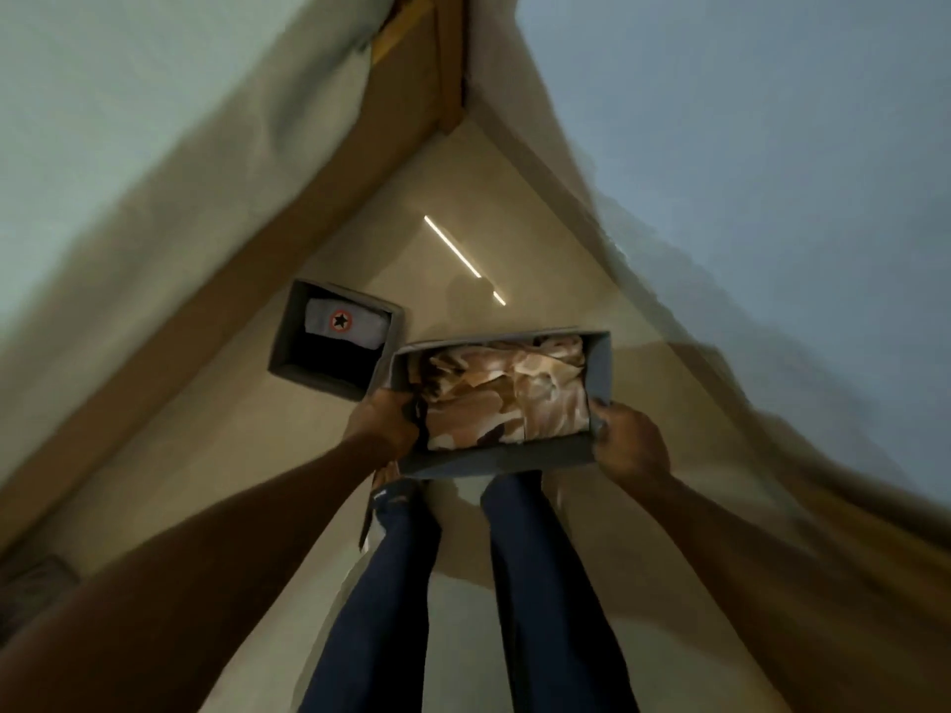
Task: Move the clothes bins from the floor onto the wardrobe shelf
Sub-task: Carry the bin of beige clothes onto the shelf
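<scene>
Head view, the only one, and blurred toward the edges. Both arms reach down over the person's legs [463, 584].

Left hand [383, 424] is clamped on the near-left corner of a grey bin [494, 458], fingers wrapped over the rim. Right hand [630, 445] is clamped on the near-right corner the same way. Bin is full of tan and brown patterned clothes [507, 398]. It looks lifted or about to lift; can't tell whether its base is off the floor [463, 198].

Second bin [288, 342] sits on the floor, far-left of the held one, their corners overlapping in the view. Can't tell if they touch. Inside it: dark fabric and a white item with a star badge [340, 321].

Wood-edged panel [309, 208] runs along the left, likely the wardrobe side. No shelf visible here.

Judged step: first bin being picked up, second one not started.

Risks:
- Grip is on the near corners only. The walls look soft, so the far end could sag and tip clothes out.
- Near-left wall looks buckled under the left hand, so the rim may fold and slip.
- A lift swinging left could clip the second bin.
- Cloth hangs below the bin near the left leg and could snag or drop.
- Narrow space between the side walls, so bumps are likely when turning.
</scene>
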Tool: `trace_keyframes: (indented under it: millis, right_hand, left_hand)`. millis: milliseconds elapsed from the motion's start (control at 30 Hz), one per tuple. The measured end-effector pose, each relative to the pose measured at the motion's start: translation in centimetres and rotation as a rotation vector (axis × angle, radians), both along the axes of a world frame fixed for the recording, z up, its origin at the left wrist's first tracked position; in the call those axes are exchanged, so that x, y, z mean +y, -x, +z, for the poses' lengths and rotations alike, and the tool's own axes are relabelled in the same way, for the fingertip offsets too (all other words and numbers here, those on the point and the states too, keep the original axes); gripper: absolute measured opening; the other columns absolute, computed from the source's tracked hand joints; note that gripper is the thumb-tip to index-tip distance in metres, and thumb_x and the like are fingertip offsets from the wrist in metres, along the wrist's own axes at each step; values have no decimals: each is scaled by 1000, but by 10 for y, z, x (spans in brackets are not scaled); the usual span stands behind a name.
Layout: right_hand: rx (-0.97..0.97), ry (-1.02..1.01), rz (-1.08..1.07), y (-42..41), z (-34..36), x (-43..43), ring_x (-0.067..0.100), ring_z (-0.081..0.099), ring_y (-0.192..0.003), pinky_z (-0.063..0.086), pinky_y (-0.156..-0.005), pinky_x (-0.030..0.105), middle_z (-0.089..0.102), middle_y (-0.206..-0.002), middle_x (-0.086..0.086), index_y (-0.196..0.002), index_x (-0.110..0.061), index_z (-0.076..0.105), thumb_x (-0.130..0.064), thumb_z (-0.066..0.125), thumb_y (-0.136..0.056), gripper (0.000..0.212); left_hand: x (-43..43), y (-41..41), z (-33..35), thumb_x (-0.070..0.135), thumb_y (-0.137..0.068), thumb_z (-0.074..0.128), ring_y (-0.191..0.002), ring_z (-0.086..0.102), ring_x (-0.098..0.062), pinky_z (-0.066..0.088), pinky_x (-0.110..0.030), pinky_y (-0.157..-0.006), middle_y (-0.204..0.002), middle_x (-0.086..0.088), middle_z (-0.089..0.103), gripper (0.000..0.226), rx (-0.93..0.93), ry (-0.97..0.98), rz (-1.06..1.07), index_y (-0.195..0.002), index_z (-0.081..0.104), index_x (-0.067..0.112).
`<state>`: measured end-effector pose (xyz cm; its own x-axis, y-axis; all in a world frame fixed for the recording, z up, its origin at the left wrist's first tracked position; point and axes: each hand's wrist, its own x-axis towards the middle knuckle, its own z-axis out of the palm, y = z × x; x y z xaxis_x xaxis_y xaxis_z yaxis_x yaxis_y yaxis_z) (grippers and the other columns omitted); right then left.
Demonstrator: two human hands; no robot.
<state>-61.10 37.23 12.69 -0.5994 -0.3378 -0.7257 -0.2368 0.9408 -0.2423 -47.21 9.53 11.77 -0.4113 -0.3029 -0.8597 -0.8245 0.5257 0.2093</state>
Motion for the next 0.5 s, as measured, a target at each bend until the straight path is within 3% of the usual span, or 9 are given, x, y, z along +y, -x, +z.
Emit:
trace_keyframes:
  millis: [67,133,233,333,400,467,500]
  right_hand:
    - [-19,-9,-53,-25,49,8,38,62,-87,37,-66,30,65,-97,18,-107,-11,62,-16,50,-87,24]
    - [-1,13,-151,-51,107,13,39,63,-84,42,-64,32,66,-94,18,-100,-11,63,-25,43,-87,28]
    - [61,60,-346,-94,198,18,39,64,-85,48,-67,37,69,-96,18,-113,-11,66,-28,40,-88,39]
    - [107,122,-511,-134,284,23,35,64,-84,38,-60,29,70,-92,15,-108,-13,69,-32,38,-92,39]
    - [133,140,-580,-157,320,30,35,64,-100,48,-73,31,69,-111,14,-121,-13,64,-16,46,-93,33]
    - [157,155,-678,-186,358,46,31,60,-115,48,-93,32,62,-129,11,-132,-12,56,-8,47,-90,42]
    - [180,172,-712,-200,374,53,29,59,-117,47,-96,31,60,-132,10,-134,-11,54,-7,48,-90,44]
  left_hand:
    - [0,0,52,17,-83,61,-101,63,-37,49,-35,-78,-109,-15,67,24,17,-27,-84,-105,69,16]
    - [-2,-3,112,22,-86,58,-96,64,-36,49,-34,-74,-105,-13,68,22,27,-31,-176,-106,69,19]
    - [-10,-11,202,21,-89,56,-88,66,-28,51,-32,-68,-98,-7,69,21,97,-35,-260,-105,68,25]
    - [-14,-18,290,18,-91,53,-87,66,-27,55,-37,-71,-98,-8,69,23,202,-45,-314,-106,69,26]
    - [-13,-25,335,16,-90,53,-93,65,-30,49,-33,-71,-101,-9,70,27,256,-24,-366,-109,70,25]
    - [-3,-34,380,13,-89,55,-93,65,-31,43,-29,-71,-101,-11,69,35,304,-8,-444,-118,68,25]
    - [2,-37,399,12,-87,56,-91,65,-31,43,-28,-71,-99,-12,69,39,335,-5,-468,-122,66,26]
